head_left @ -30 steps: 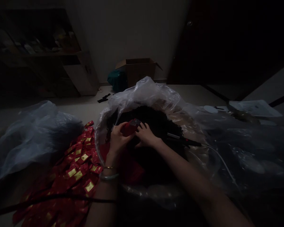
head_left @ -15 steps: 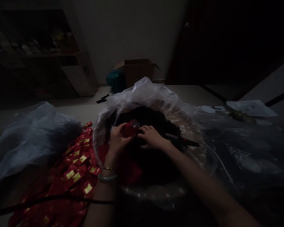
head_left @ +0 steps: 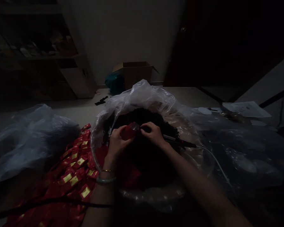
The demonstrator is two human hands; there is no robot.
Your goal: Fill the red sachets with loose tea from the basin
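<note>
The scene is dim. My left hand (head_left: 117,142) is closed around a small red packet (head_left: 129,130), held open end up over a heap of dark loose material (head_left: 146,151). My right hand (head_left: 152,134) pinches its fingertips together at the packet's mouth; whether it holds any of the dark material I cannot make out. The heap lies in a clear plastic bag (head_left: 142,94) spread open on the table. A pile of red packets with gold labels (head_left: 73,170) lies to the left of my left wrist, which wears a bangle and a thin bracelet.
A dark rod-shaped tool with a white cord (head_left: 180,142) rests just right of the heap. Crumpled plastic bags lie at the left (head_left: 30,135) and right (head_left: 246,148). Papers (head_left: 247,108) sit at the far right. A cardboard box (head_left: 134,72) and shelves (head_left: 38,53) stand behind.
My right hand has lifted from the dark heap and come to the packet's mouth with fingers pinched. My left hand keeps holding the packet. The view has tilted slightly.
</note>
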